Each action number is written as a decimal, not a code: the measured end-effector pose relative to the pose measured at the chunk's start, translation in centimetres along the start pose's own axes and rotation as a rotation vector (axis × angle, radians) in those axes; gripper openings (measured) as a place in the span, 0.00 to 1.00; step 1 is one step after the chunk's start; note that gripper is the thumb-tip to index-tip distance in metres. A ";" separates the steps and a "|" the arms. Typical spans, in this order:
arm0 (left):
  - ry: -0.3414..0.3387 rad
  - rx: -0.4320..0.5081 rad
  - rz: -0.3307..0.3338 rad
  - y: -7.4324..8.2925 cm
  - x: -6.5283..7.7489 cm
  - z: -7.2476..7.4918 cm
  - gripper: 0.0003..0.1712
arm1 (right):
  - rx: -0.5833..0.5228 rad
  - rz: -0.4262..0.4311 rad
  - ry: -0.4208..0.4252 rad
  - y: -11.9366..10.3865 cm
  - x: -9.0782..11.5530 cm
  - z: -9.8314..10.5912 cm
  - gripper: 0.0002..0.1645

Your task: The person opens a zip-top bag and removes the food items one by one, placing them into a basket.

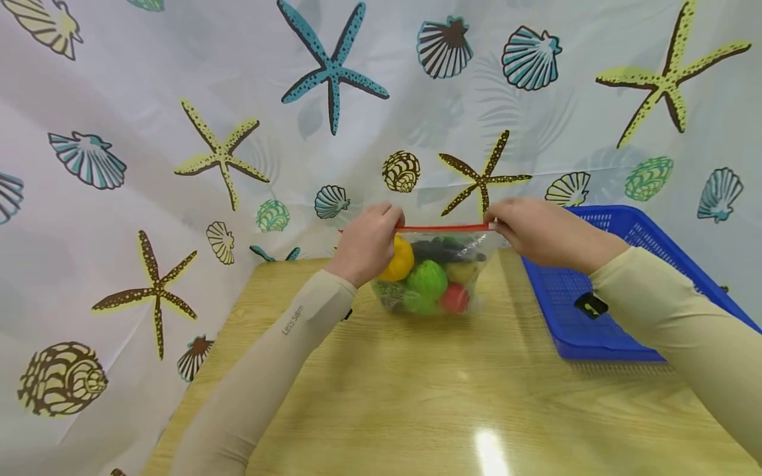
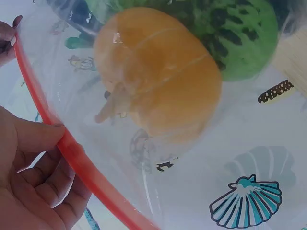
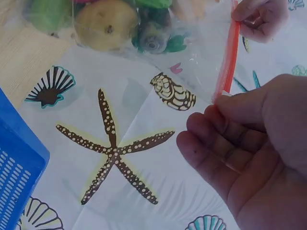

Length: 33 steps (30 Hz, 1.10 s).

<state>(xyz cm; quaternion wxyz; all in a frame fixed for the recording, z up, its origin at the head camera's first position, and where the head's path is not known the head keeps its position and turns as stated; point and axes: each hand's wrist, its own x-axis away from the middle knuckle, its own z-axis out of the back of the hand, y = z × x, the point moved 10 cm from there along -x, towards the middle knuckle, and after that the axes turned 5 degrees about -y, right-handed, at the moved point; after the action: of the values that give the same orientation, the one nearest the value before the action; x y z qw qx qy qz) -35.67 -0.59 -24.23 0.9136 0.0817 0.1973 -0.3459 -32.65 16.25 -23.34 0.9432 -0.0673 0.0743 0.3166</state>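
Note:
A clear zip bag [image 1: 476, 264] with a red zip strip [image 1: 443, 229] hangs between both hands, over the far part of the table. My left hand [image 1: 366, 244] pinches the strip between thumb and fingers toward its left part. At the strip's right end, my right hand [image 1: 538, 231] pinches the corner with thumb and forefinger, its other fingers loosely curled. Through the plastic show a yellow-orange pumpkin-like piece [image 2: 158, 72], a green round one [image 1: 427, 280], a red one [image 1: 455, 298], a long dark one [image 1: 443, 250] and a tan round one [image 3: 106, 24].
A blue perforated plastic basket [image 1: 550, 311] stands on the right of the wooden table [image 1: 405, 396], under my right forearm. Behind and to the left hangs a white cloth [image 1: 238, 59] printed with starfish and shells.

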 end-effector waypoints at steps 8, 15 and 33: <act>-0.011 -0.021 0.045 -1.2 -1.9 -1.0 0.08 | -0.070 -0.036 0.027 2.4 -1.4 -0.3 0.13; -0.030 -0.086 0.060 -1.0 -2.9 -2.5 0.09 | -0.078 -0.101 0.015 4.0 -1.5 -0.7 0.10; -0.096 -0.106 -0.165 8.6 -7.6 -5.5 0.18 | -0.024 -0.060 0.102 3.2 -1.6 -0.4 0.09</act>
<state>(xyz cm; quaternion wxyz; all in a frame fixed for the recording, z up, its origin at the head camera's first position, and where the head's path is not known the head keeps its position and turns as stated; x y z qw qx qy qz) -36.84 12.00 -25.96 0.8935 0.0000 0.1776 -0.4125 -35.88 17.76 -23.74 0.9463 -0.0971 0.1165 0.2854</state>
